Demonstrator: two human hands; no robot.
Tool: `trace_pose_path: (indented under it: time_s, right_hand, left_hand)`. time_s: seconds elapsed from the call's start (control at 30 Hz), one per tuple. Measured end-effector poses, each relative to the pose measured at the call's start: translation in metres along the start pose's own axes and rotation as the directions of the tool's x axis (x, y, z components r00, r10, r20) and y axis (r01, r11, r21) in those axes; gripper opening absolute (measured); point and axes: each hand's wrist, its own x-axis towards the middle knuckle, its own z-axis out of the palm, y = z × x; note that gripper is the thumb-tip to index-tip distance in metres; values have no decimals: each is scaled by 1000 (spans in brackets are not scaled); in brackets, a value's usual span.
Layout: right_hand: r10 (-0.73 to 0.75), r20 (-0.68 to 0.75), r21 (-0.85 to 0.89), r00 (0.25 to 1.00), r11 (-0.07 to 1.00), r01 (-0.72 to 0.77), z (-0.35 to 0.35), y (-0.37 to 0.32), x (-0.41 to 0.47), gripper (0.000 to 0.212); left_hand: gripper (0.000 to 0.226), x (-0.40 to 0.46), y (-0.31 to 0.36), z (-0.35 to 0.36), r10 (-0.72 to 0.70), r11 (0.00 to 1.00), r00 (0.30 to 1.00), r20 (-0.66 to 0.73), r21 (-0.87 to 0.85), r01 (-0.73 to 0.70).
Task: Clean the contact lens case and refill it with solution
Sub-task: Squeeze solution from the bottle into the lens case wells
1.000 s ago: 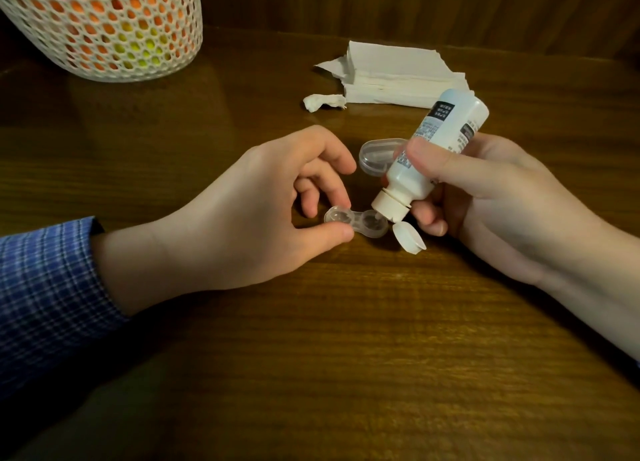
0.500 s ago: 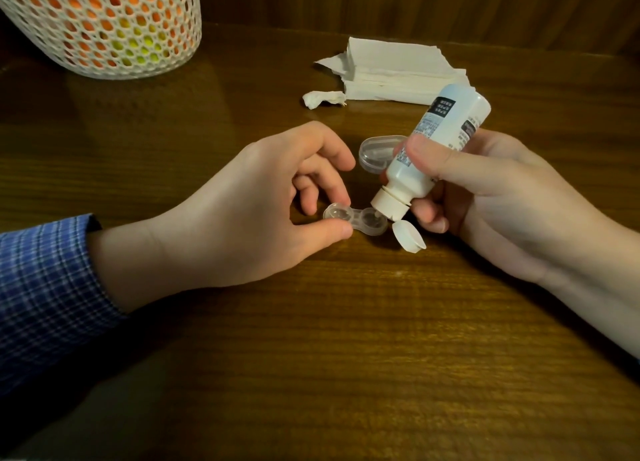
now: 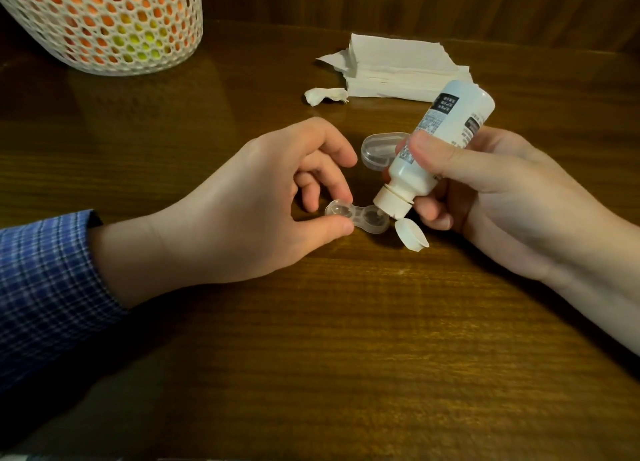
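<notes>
L hand (image 3: pixel 242 204) pinches lens case (image 3: pixel 356 216) at its left well, thumb near side, finger far side, prob. to pin it flat on table (image 3: pixel 346 339). R hand (image 3: pixel 485 190) grips solution bottle (image 3: pixel 436 142), tilted nozzle-down over right well, flip cap (image 3: pixel 412 234) hanging open. Case: clear, two joined wells, uncapped; fill level unreadable. Clear lid (image 3: pixel 379 148) just beyond.

Only print anywhere is on the bottle (image 3: pixel 446 128) pinched in the right hand (image 3: pixel 491 190), just above the thumb, and it's too tiny and blurry to read.
</notes>
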Motion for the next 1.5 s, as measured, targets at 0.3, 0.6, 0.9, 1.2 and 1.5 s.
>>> trace_pose_path:
  time_s: [0.3, 0.6, 0.9, 1.2, 1.5]
  right_hand:
    - [11, -4, 27, 1000, 1000, -11, 1, -2, 0, 42]
    - [17, 8, 36, 1000, 999, -17, 0, -3, 0, 43]
    - [20, 11, 33, 1000, 999, -20, 0, -3, 0, 41]
    - [23, 14, 64, 1000, 998, -24, 0, -3, 0, 34]
    - [32, 14, 86, 999, 996, -33, -1, -4, 1, 36]
  left_hand:
    - [53, 1, -1, 0, -23, 1000, 1000, -14, -10, 23]
    - [51, 1, -1, 0, -27, 999, 1000, -12, -24, 27]
    - [51, 1, 1, -1, -34, 999, 999, -11, -15, 34]
    - [51, 1, 1, -2, -44, 999, 999, -23, -29, 43]
    - [50, 1, 1, -2, -48, 998, 998, -27, -37, 47]
